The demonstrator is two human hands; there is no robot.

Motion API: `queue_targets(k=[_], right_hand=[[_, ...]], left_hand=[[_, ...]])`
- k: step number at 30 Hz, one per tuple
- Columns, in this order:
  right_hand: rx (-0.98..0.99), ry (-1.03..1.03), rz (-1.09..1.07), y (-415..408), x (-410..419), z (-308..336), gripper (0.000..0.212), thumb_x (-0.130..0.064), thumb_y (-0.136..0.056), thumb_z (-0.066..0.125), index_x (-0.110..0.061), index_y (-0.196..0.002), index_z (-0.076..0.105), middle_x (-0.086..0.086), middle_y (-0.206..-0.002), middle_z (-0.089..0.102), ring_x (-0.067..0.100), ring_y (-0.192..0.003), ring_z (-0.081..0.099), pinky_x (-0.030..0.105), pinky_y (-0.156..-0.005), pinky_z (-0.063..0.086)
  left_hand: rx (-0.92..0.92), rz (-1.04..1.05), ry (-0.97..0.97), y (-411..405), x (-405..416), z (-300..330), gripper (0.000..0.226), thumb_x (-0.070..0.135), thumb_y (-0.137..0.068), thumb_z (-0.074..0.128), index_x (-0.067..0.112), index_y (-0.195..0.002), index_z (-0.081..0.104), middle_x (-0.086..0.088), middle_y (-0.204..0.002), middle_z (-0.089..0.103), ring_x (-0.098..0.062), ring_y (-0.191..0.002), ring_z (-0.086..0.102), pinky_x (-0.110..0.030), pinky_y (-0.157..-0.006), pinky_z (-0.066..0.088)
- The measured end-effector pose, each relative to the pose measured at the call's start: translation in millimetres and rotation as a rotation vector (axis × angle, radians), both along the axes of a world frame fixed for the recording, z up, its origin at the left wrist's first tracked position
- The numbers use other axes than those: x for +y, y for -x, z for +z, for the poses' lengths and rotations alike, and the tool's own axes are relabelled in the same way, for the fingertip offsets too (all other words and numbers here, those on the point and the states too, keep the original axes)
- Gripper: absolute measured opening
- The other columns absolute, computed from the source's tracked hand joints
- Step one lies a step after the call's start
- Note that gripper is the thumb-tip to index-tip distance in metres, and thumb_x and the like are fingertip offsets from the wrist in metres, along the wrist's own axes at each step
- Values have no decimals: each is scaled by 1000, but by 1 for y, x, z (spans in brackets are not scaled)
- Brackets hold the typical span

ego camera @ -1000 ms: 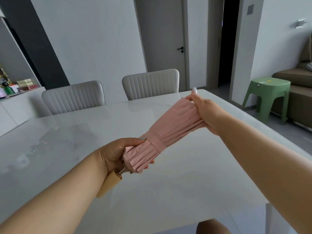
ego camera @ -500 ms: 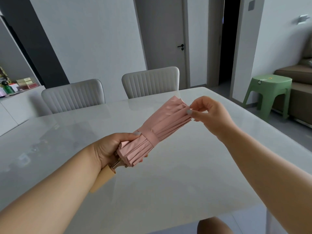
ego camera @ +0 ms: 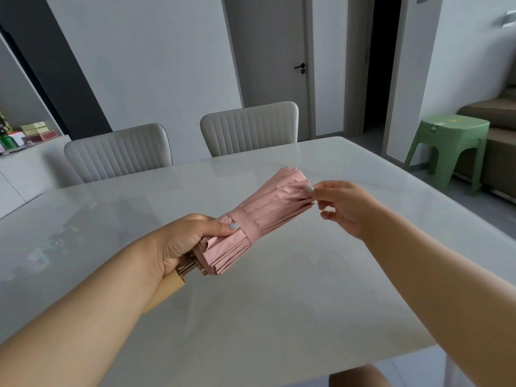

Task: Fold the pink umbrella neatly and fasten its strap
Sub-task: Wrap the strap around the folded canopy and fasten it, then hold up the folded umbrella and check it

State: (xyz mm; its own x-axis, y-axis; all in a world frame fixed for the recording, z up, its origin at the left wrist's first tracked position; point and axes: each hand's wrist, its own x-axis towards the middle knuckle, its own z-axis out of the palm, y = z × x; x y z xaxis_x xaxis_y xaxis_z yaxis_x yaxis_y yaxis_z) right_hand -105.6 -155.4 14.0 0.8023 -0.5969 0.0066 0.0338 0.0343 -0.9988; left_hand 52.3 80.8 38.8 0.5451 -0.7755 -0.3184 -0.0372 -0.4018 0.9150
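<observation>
the pink umbrella [ego camera: 259, 219] is held above the bench [ego camera: 279, 303], its strap [ego camera: 245, 223] wrapped round the middle. the left hand [ego camera: 184, 241] is closed round its handle end; the right hand [ego camera: 346, 208] pinches a fold at the far tip.

A home dining room: table [ego camera: 307, 275], 2 chairs [ego camera: 248, 127], sofa [ego camera: 499, 113].

Right hand [ego camera: 344, 206]: a second ago wrapped over the far end of the umbrella [ego camera: 259, 219]; now drawn back beside it, thumb and forefinger pinching one fold at the tip. Umbrella sits lower and nearer the camera than before.
</observation>
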Motion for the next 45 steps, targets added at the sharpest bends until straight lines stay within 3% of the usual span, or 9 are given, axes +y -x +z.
queue_targets(k=[5, 15, 23, 29, 31, 34, 37, 42, 45], right_hand=[[-120, -576, 102, 0, -12, -13, 14, -18, -79, 67, -17, -71, 56, -3, -64, 48, 11, -59, 41, 26, -63, 34], [42, 207, -78, -25, -10, -12, 18, -21, -83, 73, -11, -72, 63, 0, -67, 55, 11, -63, 48, 24, -67, 42], [-88, -564, -58, -68, -33, -17, 20, -13, -90, 63, -12, -71, 57, 0, -63, 47, 12, -57, 41, 25, -59, 39], [-42, 154, 86, -103, -45, -19, 30, -41, -85, 62, -27, -111, 60, -2, -106, 59, 13, -100, 58, 29, -85, 47], [30, 227, 258, -122, -43, -14, 46, -43, -78, 66, -40, -122, 51, -5, -118, 56, 9, -106, 58, 29, -87, 50], [101, 244, 177, -162, -29, 6, 9, -35, -93, 59, -38, -101, 63, -3, -107, 62, 14, -95, 60, 32, -84, 51], [223, 260, 118, -195, -18, 30, 18, -44, -95, 51, -32, -92, 64, 0, -98, 65, 19, -91, 63, 35, -83, 52], [251, -324, 310, -214, -19, 51, 87, -68, -65, 69, -20, -134, 49, 15, -128, 59, 32, -116, 60, 53, -91, 53], [119, -573, 441, -227, 4, 63, 82, -48, -69, 78, -15, -137, 48, 17, -132, 59, 36, -117, 61, 54, -84, 55]], left_hand=[[-14, -11, -25, -12, 4, -9, 77, 45, -36, 93, -1, -94, 72, -20, -79, 64, -24, -57, 61, -25, -47, 49], [56, 1, -34, -21, -7, -20, 34, 36, -60, 79, 6, -76, 76, -17, -70, 68, -23, -53, 63, -23, -50, 47], [161, -30, -48, -65, -16, -32, 68, 45, -30, 93, 2, -80, 76, -18, -71, 68, -25, -53, 64, -24, -46, 49], [348, 8, -36, -99, -24, -52, 71, 43, -28, 96, 3, -85, 79, -23, -91, 69, -33, -80, 62, -41, -83, 42], [388, -13, -45, -106, -26, -47, 72, 44, -28, 96, 4, -85, 79, -23, -91, 70, -33, -78, 65, -38, -80, 44], [455, -23, -22, -115, -21, -34, 69, 44, -30, 96, 4, -84, 79, -23, -87, 72, -32, -69, 70, -32, -64, 54], [490, 2, -44, -122, -8, -21, 55, 44, -44, 87, 8, -85, 80, -20, -87, 73, -28, -68, 71, -31, -60, 49], [552, 159, -22, -136, 14, 19, 39, 38, -62, 74, 6, -84, 80, -21, -87, 73, -28, -66, 71, -29, -58, 55], [552, 220, -25, -142, 19, 54, 37, 38, -68, 69, 6, -82, 80, -21, -85, 72, -28, -67, 71, -29, -59, 56]])
